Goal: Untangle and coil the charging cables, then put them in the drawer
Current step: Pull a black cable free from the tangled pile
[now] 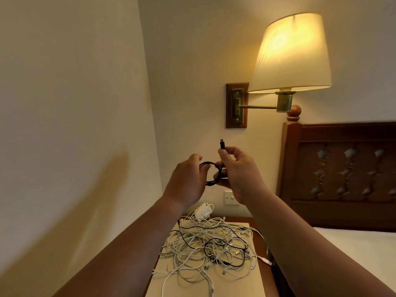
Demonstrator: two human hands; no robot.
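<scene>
Well above the bedside table (235, 284), both hands are raised in front of the wall and share one black cable (211, 184), which is wound into a small loop between them. The left hand (186, 181) curls its fingers round the left side of the loop, with the back of the hand toward the camera. The right hand (237, 174) grips the loop's right side with its lower fingers, while thumb and forefinger pinch the cable's free end so that the plug (222, 144) stands upright just above the fingertips. Below, a loose tangle of cables (210, 247), mostly white with a few black strands, lies spread over the table top, and a white adapter (203, 210) sits at its far edge. A lit wall lamp (291, 54) hangs above right, a wall switch (230, 197) shows behind the right wrist, and a carved wooden headboard (342, 168) and a bed (364, 249) stand to the right.
</scene>
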